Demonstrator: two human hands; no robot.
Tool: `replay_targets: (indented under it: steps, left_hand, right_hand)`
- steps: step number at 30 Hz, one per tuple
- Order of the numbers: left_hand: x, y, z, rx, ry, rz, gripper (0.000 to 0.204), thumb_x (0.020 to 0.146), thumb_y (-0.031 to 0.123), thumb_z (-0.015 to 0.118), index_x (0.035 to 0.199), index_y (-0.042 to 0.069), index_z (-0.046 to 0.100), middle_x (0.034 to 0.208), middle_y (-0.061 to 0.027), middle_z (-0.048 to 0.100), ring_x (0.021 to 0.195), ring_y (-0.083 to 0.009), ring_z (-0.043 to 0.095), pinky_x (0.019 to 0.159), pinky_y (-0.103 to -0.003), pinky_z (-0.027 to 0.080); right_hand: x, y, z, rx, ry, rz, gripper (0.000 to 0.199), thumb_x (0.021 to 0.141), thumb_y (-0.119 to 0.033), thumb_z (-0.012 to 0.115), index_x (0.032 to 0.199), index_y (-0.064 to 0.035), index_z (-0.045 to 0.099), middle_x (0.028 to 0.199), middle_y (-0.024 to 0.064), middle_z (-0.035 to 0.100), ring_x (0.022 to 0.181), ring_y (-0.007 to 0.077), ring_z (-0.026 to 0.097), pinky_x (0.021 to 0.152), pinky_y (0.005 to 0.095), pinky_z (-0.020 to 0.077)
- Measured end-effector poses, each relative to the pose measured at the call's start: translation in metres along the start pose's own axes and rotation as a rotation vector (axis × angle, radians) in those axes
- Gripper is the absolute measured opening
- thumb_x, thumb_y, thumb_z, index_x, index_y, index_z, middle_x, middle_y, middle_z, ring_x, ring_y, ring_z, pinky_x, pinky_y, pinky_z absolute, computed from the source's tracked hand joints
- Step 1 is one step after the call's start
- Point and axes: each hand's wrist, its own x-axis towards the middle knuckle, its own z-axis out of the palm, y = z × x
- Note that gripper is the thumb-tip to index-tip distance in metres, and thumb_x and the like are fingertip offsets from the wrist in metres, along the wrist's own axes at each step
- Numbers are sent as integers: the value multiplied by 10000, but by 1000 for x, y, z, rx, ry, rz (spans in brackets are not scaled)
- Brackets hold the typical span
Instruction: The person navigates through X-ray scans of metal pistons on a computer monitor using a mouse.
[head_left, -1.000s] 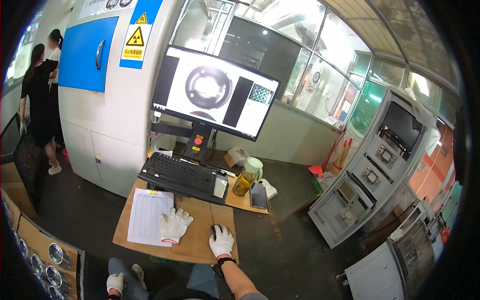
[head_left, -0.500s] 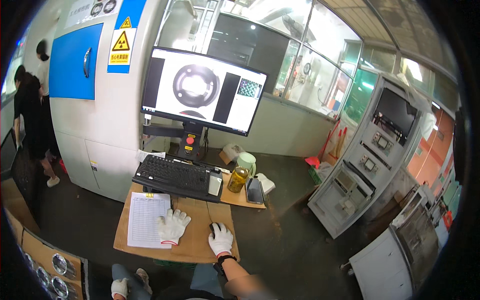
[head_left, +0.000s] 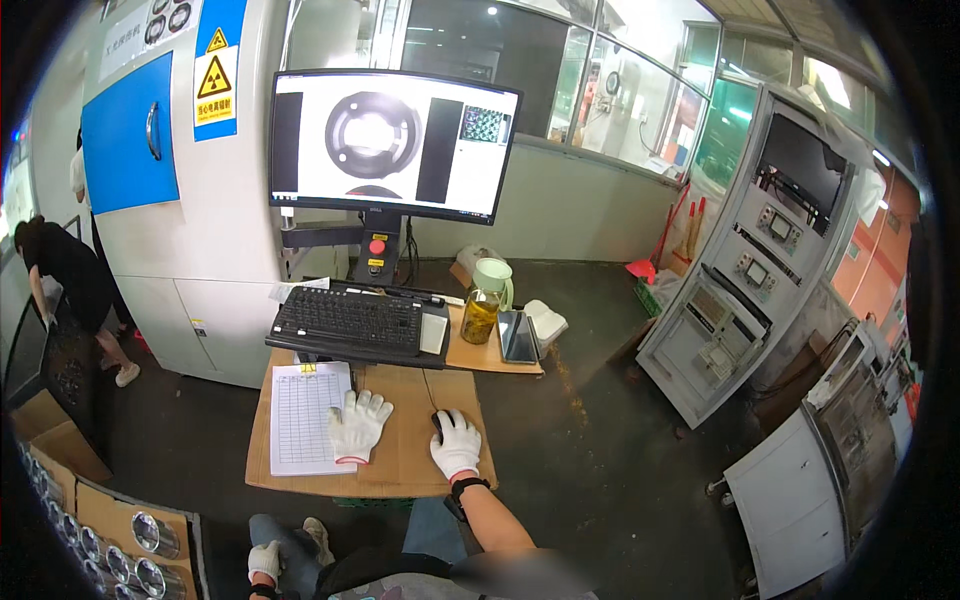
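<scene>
My right hand [head_left: 457,443], in a white knit glove, rests on a black computer mouse [head_left: 437,428] with its fingers wrapped over it. The mouse is on a cardboard-topped table [head_left: 410,400]. My left hand [head_left: 265,562], also gloved, lies on my left knee and holds nothing; its fingers appear laid over the trouser leg. Between the printed form sheet [head_left: 305,420] and the mouse lies a loose white glove [head_left: 359,427], fingers pointing away from me. Above the table, a monitor [head_left: 390,145] shows a grey ring-shaped part with a bright centre.
A black keyboard [head_left: 347,320] sits on a raised tray. Beside it are a jar of yellowish liquid [head_left: 480,318], a phone [head_left: 518,337] and a green mug [head_left: 493,275]. Shiny metal cylinders [head_left: 155,535] stand lower left. A co-worker [head_left: 75,275] bends by a large cabinet [head_left: 185,250].
My view has shifted, so the table appears slightly further right. The co-worker at the left has bent down. My right hand stays on the mouse and my left on the knee.
</scene>
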Motion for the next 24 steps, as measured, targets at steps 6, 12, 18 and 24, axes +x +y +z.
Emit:
replay_targets:
  steps: [6, 12, 18, 24]
  left_hand:
    - [6, -15, 1, 3, -6, 34, 336, 911, 260, 580, 684, 15, 619, 549, -101, 608, 388, -184, 524, 371, -322, 400]
    - [12, -23, 4, -21, -4, 24, 350, 913, 267, 584, 670, 17, 614, 544, -102, 605, 389, -191, 528, 374, -321, 403]
    - [22, -36, 4, -77, -15, 60, 377, 918, 264, 578, 649, 3, 624, 524, -108, 596, 383, -192, 531, 376, -321, 397]
    - [41, -57, 10, -132, -17, 49, 367, 911, 263, 573, 684, -17, 645, 543, -113, 609, 386, -192, 529, 379, -329, 395]
  right_hand:
    - [1, -2, 0, 37, 19, -26, 460, 775, -238, 643, 1228, -194, 574, 1262, 103, 540, 987, 359, 585, 844, 496, 482]
    - [-1, 0, -1, 23, 71, -40, 450, 768, -234, 642, 1212, -191, 584, 1265, 99, 538, 983, 359, 585, 838, 496, 482]
    - [-1, 0, 4, -6, 48, -36, 454, 772, -241, 637, 1220, -195, 585, 1275, 93, 534, 975, 355, 593, 831, 493, 490]
    - [0, -3, -1, -6, 44, -51, 439, 781, -235, 635, 1216, -193, 592, 1286, 95, 532, 955, 363, 595, 814, 500, 493]
